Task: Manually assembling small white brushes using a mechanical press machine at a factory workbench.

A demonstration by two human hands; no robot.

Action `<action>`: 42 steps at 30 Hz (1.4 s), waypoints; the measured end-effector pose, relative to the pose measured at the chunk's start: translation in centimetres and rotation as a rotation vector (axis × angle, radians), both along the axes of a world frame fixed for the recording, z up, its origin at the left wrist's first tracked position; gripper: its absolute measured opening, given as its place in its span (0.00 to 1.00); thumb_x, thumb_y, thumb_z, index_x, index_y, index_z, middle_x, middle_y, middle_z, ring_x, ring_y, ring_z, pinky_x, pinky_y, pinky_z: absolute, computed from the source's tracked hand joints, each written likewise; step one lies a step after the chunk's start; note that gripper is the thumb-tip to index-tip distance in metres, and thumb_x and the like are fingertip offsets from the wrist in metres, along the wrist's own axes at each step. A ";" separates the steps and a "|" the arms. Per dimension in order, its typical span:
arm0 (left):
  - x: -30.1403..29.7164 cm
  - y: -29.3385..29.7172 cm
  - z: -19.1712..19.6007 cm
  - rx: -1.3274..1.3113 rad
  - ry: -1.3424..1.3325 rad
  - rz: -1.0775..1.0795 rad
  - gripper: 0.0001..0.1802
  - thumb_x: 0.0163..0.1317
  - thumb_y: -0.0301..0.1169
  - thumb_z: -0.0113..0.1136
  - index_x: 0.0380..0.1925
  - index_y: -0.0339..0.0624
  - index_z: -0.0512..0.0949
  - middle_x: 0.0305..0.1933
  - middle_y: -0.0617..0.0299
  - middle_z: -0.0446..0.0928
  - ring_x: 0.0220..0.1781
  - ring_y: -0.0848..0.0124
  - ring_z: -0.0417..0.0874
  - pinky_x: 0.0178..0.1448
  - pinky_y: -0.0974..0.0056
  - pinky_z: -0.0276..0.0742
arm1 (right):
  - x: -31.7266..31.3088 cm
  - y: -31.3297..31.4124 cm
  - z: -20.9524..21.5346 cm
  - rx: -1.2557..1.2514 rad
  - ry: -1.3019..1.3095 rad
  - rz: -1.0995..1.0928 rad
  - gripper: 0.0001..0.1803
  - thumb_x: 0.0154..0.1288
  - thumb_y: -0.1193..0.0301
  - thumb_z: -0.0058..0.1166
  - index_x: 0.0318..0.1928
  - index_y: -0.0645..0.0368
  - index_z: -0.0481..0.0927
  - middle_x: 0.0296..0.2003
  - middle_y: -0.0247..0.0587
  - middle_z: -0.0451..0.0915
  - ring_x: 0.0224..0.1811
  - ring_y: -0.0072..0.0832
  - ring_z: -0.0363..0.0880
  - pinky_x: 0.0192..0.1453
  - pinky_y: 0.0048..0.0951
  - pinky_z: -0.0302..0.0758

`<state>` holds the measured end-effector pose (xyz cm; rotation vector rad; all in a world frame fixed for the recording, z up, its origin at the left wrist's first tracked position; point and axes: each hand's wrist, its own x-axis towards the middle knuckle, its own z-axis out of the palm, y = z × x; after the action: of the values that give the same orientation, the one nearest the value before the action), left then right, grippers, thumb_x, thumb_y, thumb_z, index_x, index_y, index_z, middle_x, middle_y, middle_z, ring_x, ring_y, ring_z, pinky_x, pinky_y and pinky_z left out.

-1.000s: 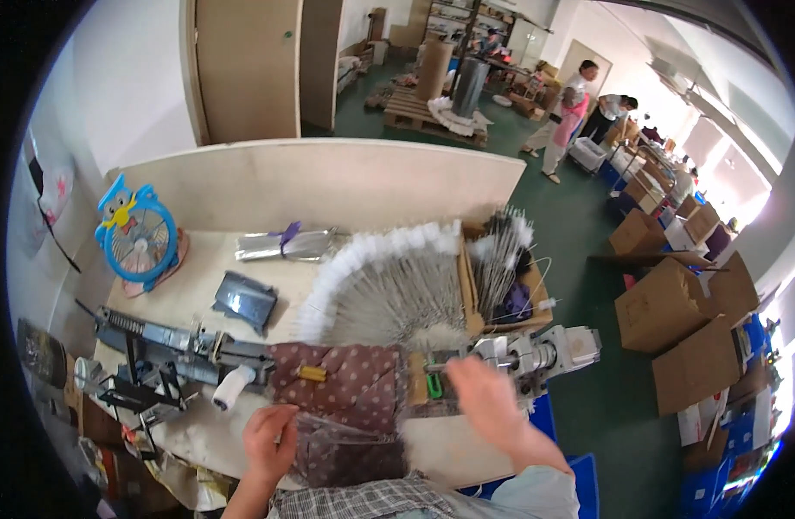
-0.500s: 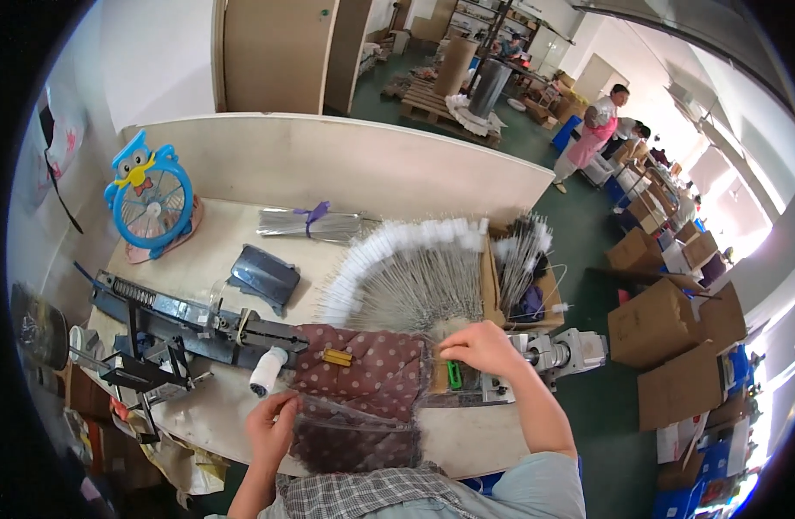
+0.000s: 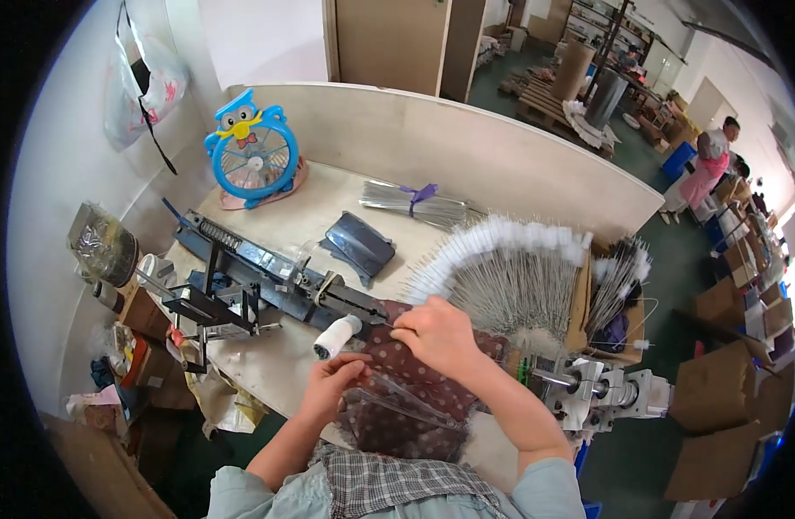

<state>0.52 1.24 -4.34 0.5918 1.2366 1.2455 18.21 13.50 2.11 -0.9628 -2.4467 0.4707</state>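
My left hand point(image 3: 330, 385) is closed in a pinch at one end of some thin silvery wires point(image 3: 415, 404), which slant across a brown polka-dot cloth point(image 3: 397, 437). My right hand point(image 3: 436, 335) is above the same cloth, thumb and fingers pressed together by the near end of a long dark metal rail fixture point(image 3: 345, 298). Whatever it grips is too small to make out. Between the hands and the rail, a white roll point(image 3: 338, 336) lies tilted. Beyond my right hand, many thin wire-stemmed brushes with white heads point(image 3: 501, 238) are fanned out.
A cardboard box point(image 3: 581, 303) holding more brushes stands right of the fan. A motor-like metal machine point(image 3: 618, 389) is at the table's right edge. Behind are a blue owl-shaped fan point(image 3: 255, 163), a dark plastic cover point(image 3: 359, 246) and a tied wire bundle point(image 3: 415, 204). A black frame point(image 3: 211, 307) stands left.
My right hand has moved left from beside the right-hand machine to the rail's end, over the cloth. My left hand stays by the wires. The whole view has swung left.
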 end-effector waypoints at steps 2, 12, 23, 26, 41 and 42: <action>-0.6 0.1 0.5 -0.036 -0.018 0.071 0.08 0.61 0.27 0.54 0.36 0.33 0.78 0.29 0.59 0.77 0.32 0.70 0.79 0.39 0.65 0.78 | -1.2 0.1 -0.6 0.009 -0.029 -0.041 0.06 0.51 0.63 0.59 0.26 0.51 0.83 0.25 0.30 0.80 0.32 0.31 0.74 0.37 0.31 0.73; 0.9 3.5 0.7 -0.112 0.839 -0.349 0.24 0.54 0.49 0.61 0.19 0.36 0.80 0.18 0.61 0.77 0.20 0.75 0.76 0.24 0.69 0.70 | -2.1 -0.1 0.3 -0.040 -0.087 -0.122 0.05 0.50 0.65 0.59 0.25 0.51 0.83 0.24 0.32 0.80 0.32 0.34 0.74 0.37 0.34 0.73; 2.9 3.5 -0.7 0.067 0.036 -0.156 0.16 0.60 0.39 0.55 0.35 0.34 0.75 0.30 0.60 0.77 0.34 0.74 0.76 0.38 0.67 0.72 | 0.4 -2.7 2.4 0.192 0.105 -0.101 0.08 0.50 0.71 0.61 0.33 0.56 0.81 0.32 0.34 0.79 0.37 0.33 0.75 0.40 0.30 0.74; 4.3 3.5 -1.3 -0.003 -0.367 -0.025 0.16 0.57 0.33 0.58 0.42 0.35 0.73 0.29 0.61 0.76 0.30 0.75 0.76 0.33 0.67 0.71 | 1.8 -4.5 0.8 0.165 0.125 -0.043 0.08 0.51 0.74 0.60 0.34 0.56 0.81 0.32 0.35 0.79 0.37 0.34 0.76 0.38 0.30 0.74; -8.2 -0.2 -4.0 -0.189 -0.062 0.371 0.22 0.58 0.49 0.60 0.41 0.42 0.72 0.33 0.64 0.74 0.33 0.73 0.77 0.38 0.68 0.73 | 1.3 -1.5 -7.7 -0.140 -0.078 -0.099 0.17 0.51 0.63 0.63 0.39 0.58 0.76 0.36 0.41 0.71 0.36 0.40 0.76 0.37 0.37 0.75; -9.9 -1.1 -4.4 -0.225 -0.144 0.469 0.22 0.58 0.50 0.58 0.40 0.43 0.73 0.32 0.66 0.73 0.32 0.74 0.77 0.38 0.69 0.73 | 1.2 -1.6 -7.4 -0.166 -0.102 -0.114 0.17 0.51 0.62 0.63 0.37 0.58 0.76 0.35 0.41 0.71 0.36 0.40 0.76 0.37 0.37 0.74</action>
<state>-9.41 0.11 -8.74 0.0418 1.4152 1.4762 19.45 11.93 -5.32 -1.2158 -2.4558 0.6051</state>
